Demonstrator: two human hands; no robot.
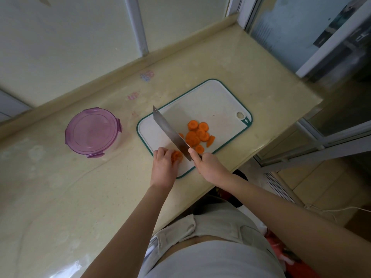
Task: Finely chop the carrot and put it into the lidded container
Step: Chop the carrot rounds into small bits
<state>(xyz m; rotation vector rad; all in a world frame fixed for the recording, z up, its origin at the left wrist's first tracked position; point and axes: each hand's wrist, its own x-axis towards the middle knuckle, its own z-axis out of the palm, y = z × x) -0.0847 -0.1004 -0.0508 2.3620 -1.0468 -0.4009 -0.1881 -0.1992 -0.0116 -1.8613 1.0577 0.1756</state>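
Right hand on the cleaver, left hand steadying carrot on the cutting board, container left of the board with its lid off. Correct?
One thing is off: the purple lid is on the container, not off, as the head view shows. The rest stands: right hand on the cleaver, left hand steadying carrot on the cutting board, container left of it.

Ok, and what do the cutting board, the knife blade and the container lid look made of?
Cutting board: likely plastic, matte white with a green rim and a moulded hanging hole.
Knife blade: metal, probably steel, grey with a dull sheen.
Container lid: translucent purple plastic, glossy, with snap clips.
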